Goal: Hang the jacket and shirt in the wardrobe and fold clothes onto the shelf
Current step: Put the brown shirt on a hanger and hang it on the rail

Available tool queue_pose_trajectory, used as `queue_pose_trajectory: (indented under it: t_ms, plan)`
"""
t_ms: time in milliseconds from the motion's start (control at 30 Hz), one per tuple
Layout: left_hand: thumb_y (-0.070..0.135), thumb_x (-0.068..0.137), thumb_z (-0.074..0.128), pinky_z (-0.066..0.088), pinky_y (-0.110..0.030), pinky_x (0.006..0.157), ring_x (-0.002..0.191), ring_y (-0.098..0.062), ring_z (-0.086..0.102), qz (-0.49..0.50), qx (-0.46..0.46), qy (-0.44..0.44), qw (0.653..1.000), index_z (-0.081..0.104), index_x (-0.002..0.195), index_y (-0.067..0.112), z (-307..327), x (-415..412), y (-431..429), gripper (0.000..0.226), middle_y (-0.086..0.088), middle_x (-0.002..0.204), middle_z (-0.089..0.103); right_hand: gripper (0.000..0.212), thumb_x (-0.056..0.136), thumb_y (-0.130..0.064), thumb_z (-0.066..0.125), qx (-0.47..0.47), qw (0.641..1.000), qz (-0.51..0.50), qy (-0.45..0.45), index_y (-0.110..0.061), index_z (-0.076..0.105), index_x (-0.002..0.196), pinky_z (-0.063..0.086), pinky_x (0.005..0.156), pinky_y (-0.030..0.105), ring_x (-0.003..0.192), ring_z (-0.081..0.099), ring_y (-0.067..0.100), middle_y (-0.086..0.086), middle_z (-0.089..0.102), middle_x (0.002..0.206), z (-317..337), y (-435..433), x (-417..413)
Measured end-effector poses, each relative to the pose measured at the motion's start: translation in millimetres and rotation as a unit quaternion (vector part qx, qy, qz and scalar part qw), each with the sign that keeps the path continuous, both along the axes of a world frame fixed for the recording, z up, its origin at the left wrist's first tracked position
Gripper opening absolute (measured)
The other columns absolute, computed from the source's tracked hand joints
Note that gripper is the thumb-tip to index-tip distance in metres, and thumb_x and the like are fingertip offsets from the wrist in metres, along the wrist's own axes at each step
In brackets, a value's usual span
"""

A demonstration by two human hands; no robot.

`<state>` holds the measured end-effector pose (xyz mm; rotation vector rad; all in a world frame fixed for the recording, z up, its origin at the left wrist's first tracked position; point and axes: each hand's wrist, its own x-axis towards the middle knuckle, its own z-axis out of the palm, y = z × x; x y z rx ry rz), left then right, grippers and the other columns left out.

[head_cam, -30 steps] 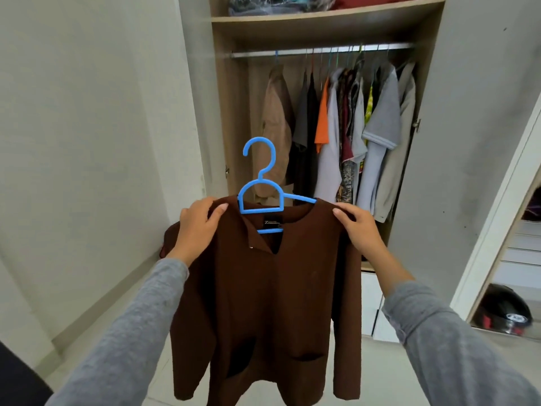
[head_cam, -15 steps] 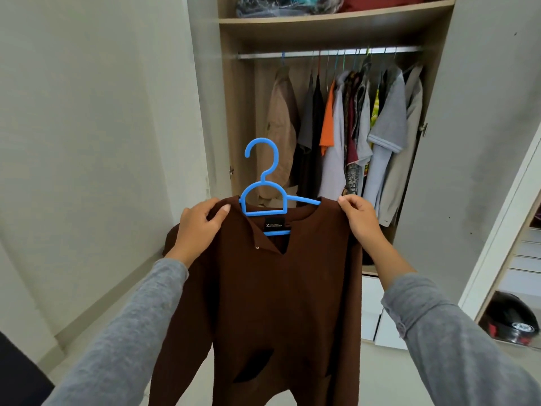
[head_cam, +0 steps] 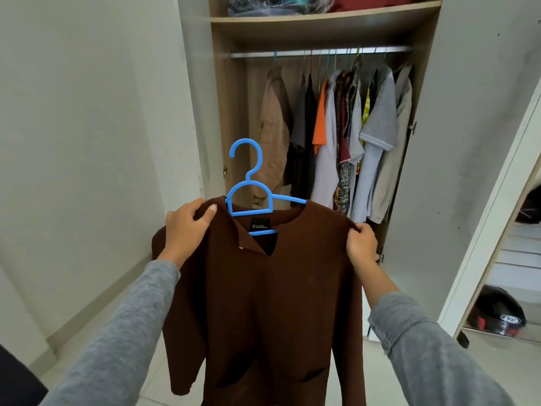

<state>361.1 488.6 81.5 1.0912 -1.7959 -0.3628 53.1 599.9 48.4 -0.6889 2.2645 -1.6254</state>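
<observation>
Head view: left grip (head_cam: pixel 187 227), right grip (head_cam: pixel 361 244) each pinch a brown shirt (head_cam: pixel 278 288) shoulder; level blue hanger (head_cam: pixel 251 186) (one arm pokes above collar), then hook rail (head_cam: pixel 322 51).

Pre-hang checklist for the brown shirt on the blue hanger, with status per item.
1. Left hand grips one shoulder of the brown shirt: ok.
2. Right hand grips the other shoulder: ok.
3. Shirt centred on blue hanger: not ok, the hook sits left of the neck opening's middle and one arm lies bare across it.
4. Hook upright and free: ok.
5. Free slot on rail: ok, there is a gap between tan jacket and dark clothes.
6. Hanger tips inside both shoulders: cannot tell, fabric hides them.
</observation>
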Motion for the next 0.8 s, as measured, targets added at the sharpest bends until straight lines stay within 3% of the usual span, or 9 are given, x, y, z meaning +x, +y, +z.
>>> queue_pose_trajectory:
  t_ms: [67,133,267,400,533,600,700,800]
  plan:
    - [0.047,0.093,0.048,0.038,-0.046,0.098,0.093,-0.024,0.059,-0.003,0.003,-0.008,1.000,0.066,0.099,0.025,-3,1,1,0.029,0.004,0.090,0.068,0.026,0.091,-0.009,0.042,-0.002,0.999,-0.035,-0.006,-0.017,0.061,0.106,0.022,0.106,0.043,0.114,0.049,0.031,0.009,0.060,0.117,6,3,-1]
    - [0.054,0.088,0.046,0.040,-0.047,0.097,0.092,-0.024,0.059,-0.012,0.009,-0.014,1.000,0.065,0.096,0.030,-6,0,1,0.032,0.007,0.088,0.068,0.025,0.090,-0.006,0.043,-0.045,0.999,-0.024,0.007,-0.017,0.063,0.100,0.030,0.104,0.043,0.111,0.052,0.029,0.007,0.062,0.115,16,1,1]
    - [0.051,0.087,0.051,0.040,-0.046,0.097,0.092,-0.020,0.059,-0.045,-0.001,-0.052,0.998,0.068,0.096,0.030,-7,-16,9,0.028,0.011,0.088,0.066,0.015,0.093,-0.013,0.052,-0.187,0.965,0.171,0.058,-0.010,0.062,0.104,0.046,0.089,0.031,0.101,0.057,0.017,0.007,0.063,0.112,49,-11,26]
    - [0.038,0.093,0.052,0.027,-0.035,0.094,0.092,-0.014,0.058,-0.063,-0.024,-0.114,0.991,0.067,0.096,0.026,-6,-39,20,0.018,0.011,0.091,0.067,0.016,0.096,-0.033,0.049,-0.179,0.921,0.340,0.067,-0.018,0.054,0.093,0.049,0.079,0.023,0.090,0.062,0.012,0.003,0.066,0.096,72,-22,70]
    - [0.039,0.093,0.053,0.024,-0.029,0.093,0.101,-0.009,0.053,-0.081,-0.004,-0.098,0.992,0.067,0.109,0.026,-12,-39,19,0.025,0.010,0.107,0.066,0.023,0.103,-0.031,0.031,-0.229,0.920,0.317,-0.008,-0.021,0.045,0.088,0.044,0.048,0.017,0.054,0.062,0.010,0.004,0.062,0.074,64,-27,82]
    - [0.035,0.093,0.054,0.026,-0.027,0.089,0.100,-0.006,0.052,-0.108,-0.015,-0.092,0.990,0.067,0.110,0.028,-15,-35,20,0.023,0.011,0.105,0.067,0.023,0.103,-0.030,0.029,-0.248,0.922,0.297,-0.006,-0.020,0.048,0.095,0.039,0.039,0.016,0.049,0.059,0.012,0.007,0.060,0.070,62,-27,84]
    - [0.029,0.091,0.058,0.038,-0.022,0.090,0.093,-0.002,0.055,-0.148,-0.013,-0.067,0.987,0.067,0.114,0.028,-17,-28,21,0.025,0.010,0.097,0.069,0.022,0.103,-0.029,0.030,-0.270,0.922,0.276,0.011,-0.021,0.049,0.093,0.037,0.037,0.013,0.048,0.056,0.010,0.012,0.057,0.071,63,-27,91]
    - [0.031,0.090,0.059,0.036,-0.006,0.088,0.089,0.008,0.054,-0.148,-0.012,-0.099,0.984,0.066,0.118,0.027,-16,-20,21,0.029,0.011,0.101,0.070,0.022,0.103,-0.029,0.031,-0.277,0.920,0.274,0.046,-0.025,0.049,0.090,0.042,0.041,0.019,0.041,0.048,0.010,0.006,0.057,0.063,64,-28,94]
